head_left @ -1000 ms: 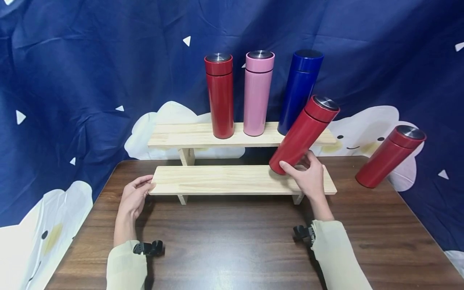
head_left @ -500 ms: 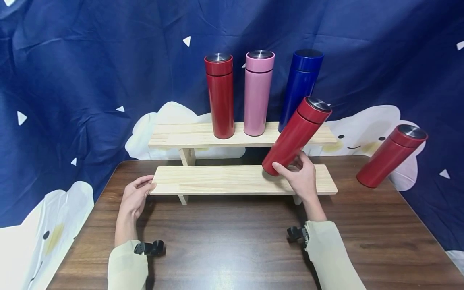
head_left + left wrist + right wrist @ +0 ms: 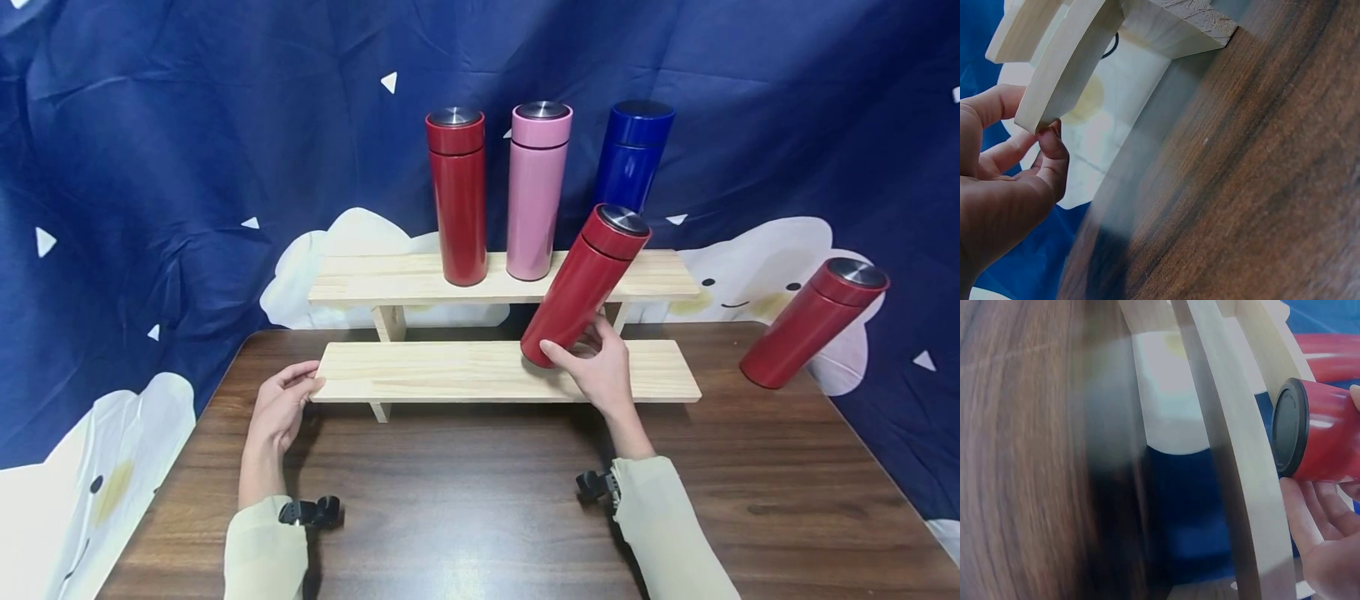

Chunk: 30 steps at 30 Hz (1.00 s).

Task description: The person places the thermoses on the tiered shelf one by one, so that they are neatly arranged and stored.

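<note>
My right hand (image 3: 606, 373) grips a red thermos bottle (image 3: 579, 287) near its base. The bottle leans to the right, held over the lower shelf board (image 3: 427, 372) of a two-step wooden stand. In the right wrist view its black base (image 3: 1290, 428) faces the camera, close to the board; whether they touch I cannot tell. At the board's left end, my left hand (image 3: 277, 410) pinches the edge between thumb and fingers, as the left wrist view also shows. On the upper board (image 3: 352, 279) stand another red thermos (image 3: 459, 204), a pink thermos (image 3: 537, 200) and a blue thermos (image 3: 636, 158), partly hidden.
One more red thermos (image 3: 813, 325) stands on the brown table (image 3: 465, 492) at the right, beyond the stand's end. A dark blue curtain (image 3: 187, 125) with white clouds hangs behind. Black cameras are strapped at both wrists.
My right hand has carried the red thermos leftward along the lower board, still tilted, and it now covers the lower part of the blue thermos. The left hand has stayed in place.
</note>
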Each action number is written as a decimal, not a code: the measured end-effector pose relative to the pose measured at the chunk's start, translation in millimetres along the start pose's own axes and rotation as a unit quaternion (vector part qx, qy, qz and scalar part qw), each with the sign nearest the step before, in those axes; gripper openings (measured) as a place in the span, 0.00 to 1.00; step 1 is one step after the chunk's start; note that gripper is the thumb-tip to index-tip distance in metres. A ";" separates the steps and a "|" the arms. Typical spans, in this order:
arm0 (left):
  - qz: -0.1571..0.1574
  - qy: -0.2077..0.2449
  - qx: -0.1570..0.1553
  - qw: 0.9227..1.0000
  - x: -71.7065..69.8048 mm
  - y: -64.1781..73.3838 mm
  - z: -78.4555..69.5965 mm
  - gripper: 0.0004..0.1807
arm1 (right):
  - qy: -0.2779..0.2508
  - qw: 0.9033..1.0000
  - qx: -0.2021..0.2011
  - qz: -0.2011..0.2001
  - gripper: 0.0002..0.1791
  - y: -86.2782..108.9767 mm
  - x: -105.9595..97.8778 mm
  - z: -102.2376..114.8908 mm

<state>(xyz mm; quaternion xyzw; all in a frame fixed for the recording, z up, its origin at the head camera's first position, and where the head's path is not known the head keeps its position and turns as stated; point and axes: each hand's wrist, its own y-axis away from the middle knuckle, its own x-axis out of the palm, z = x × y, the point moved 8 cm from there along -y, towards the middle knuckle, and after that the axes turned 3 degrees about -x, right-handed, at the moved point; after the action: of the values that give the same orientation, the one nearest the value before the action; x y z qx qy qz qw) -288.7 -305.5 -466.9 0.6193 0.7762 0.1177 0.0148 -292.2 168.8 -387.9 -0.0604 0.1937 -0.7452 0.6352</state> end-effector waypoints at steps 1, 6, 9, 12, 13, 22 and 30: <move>0.001 0.001 0.001 1.000 0.1 0.1 -0.5 0.22 | -0.005 1.000 -0.001 0.001 0.36 -1.0 2.5 -5.1; 0.002 0.013 0.009 1.000 0.4 -0.7 -2.9 0.17 | -0.016 1.000 -0.015 0.011 0.35 -1.7 19.9 -5.3; -0.001 0.021 0.009 1.000 0.2 -1.2 -3.3 0.16 | -0.015 0.999 -0.024 0.019 0.35 -3.3 32.2 -2.4; -0.003 0.016 0.000 1.000 -0.3 -1.5 -1.4 0.18 | -0.004 0.999 -0.028 0.029 0.35 -3.8 42.9 -1.2; -0.003 0.013 -0.003 1.000 -0.5 -1.5 -0.6 0.19 | 0.000 0.999 -0.029 0.032 0.35 -3.5 46.0 -0.9; -0.001 0.009 -0.002 1.000 -1.4 -1.4 1.7 0.21 | 0.043 0.997 -0.036 0.050 0.35 -2.6 63.9 -3.9; -0.005 0.003 -0.009 1.000 -1.1 -1.2 1.4 0.22 | 0.051 0.996 -0.026 0.066 0.37 -2.1 73.8 -2.6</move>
<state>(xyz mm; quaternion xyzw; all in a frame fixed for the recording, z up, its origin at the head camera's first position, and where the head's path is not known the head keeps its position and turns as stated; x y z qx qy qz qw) -289.4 -306.6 -468.6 0.6151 0.7780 0.1267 0.0184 -308.7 98.0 -401.0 -0.0260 0.2485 -0.6982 0.6709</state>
